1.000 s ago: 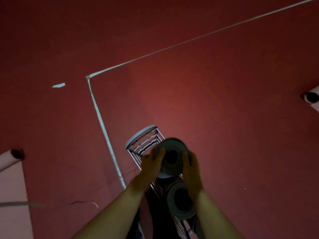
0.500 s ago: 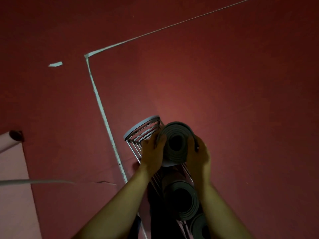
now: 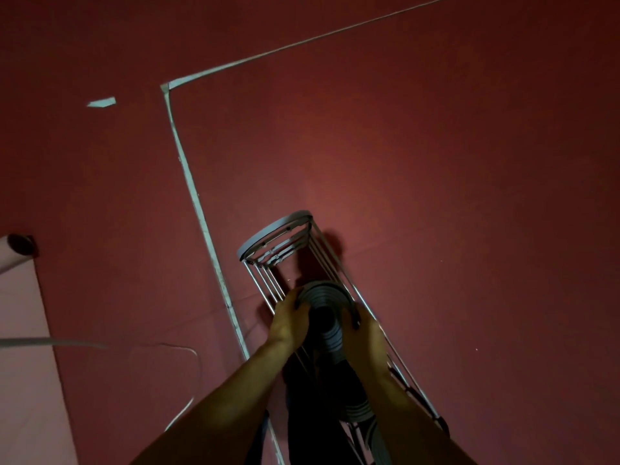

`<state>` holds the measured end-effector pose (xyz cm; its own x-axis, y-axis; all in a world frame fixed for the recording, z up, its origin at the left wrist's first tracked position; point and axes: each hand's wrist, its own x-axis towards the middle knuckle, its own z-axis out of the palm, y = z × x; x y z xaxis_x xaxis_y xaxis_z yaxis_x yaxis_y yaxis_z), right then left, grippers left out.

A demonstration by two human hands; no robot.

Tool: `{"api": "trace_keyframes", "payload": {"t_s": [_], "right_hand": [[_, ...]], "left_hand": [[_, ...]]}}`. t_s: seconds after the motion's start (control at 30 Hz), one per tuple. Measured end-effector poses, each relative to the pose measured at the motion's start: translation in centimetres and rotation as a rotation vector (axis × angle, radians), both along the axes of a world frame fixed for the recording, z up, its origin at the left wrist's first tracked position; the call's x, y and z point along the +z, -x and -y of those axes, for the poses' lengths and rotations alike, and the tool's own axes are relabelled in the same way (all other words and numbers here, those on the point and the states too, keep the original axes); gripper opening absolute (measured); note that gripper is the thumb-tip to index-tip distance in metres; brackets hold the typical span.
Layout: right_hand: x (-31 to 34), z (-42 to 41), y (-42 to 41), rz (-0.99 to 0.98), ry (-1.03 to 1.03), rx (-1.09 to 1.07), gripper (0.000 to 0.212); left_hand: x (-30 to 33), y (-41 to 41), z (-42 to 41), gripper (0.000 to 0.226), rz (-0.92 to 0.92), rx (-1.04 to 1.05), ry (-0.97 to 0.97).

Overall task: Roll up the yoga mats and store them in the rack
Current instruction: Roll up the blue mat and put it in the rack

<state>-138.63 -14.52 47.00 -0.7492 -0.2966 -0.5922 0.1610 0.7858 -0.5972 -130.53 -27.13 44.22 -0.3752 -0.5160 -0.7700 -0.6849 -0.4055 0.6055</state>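
A grey rolled yoga mat (image 3: 327, 297) shows its spiral end between my two hands. My left hand (image 3: 290, 322) grips its left side and my right hand (image 3: 364, 333) grips its right side. The roll sits inside the metal wire rack (image 3: 275, 234), partway down between the rack's rods. Below it another rolled mat (image 3: 357, 409) lies in the rack, mostly hidden by my right forearm.
The floor is dark red with white tape lines (image 3: 191, 182) forming a corner. A pink unrolled mat (image 3: 23, 330) lies at the left edge with its end curled. A short tape scrap (image 3: 100, 102) lies at the upper left. The scene is dim.
My hands have pushed the rolled mat down from above the rack's top ring into the rack. The camera has shifted, so the rack's top now stands clear of the roll.
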Motion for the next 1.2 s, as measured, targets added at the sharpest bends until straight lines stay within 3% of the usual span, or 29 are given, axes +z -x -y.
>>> {"api": "trace_keyframes", "payload": {"t_s": [0.47, 0.57, 0.67, 0.83, 1.03, 1.13, 1.2], "right_hand": [[-4.9, 1.2, 2.1, 0.081, -0.248, 0.120, 0.034], [-4.3, 1.2, 2.4, 0.056, -0.272, 0.123, 0.037], [-3.1, 1.2, 2.5, -0.021, -0.268, 0.126, 0.040], [-0.1, 2.6, 2.3, -0.128, -0.107, 0.156, 0.047], [5.8, 8.9, -1.0, -0.158, 0.077, 0.217, 0.036], [9.0, 12.5, -4.2, -0.151, 0.184, 0.301, 0.036], [11.8, 15.0, -7.5, -0.121, 0.264, 0.370, 0.051]], "left_hand": [[-4.0, -0.6, -0.5, 0.048, 0.070, -0.109, -0.044], [-4.4, -0.3, -0.6, 0.064, 0.089, -0.154, 0.039], [-3.2, 0.0, 0.0, 0.051, 0.081, -0.101, 0.083], [0.5, -0.6, 1.5, 0.056, 0.081, -0.035, 0.136], [8.5, -1.7, 4.6, 0.019, -0.092, 0.175, 0.309], [12.3, -4.1, 7.1, 0.025, -0.130, 0.350, 0.334], [14.9, -7.4, 9.0, 0.031, -0.162, 0.475, 0.366]]}}
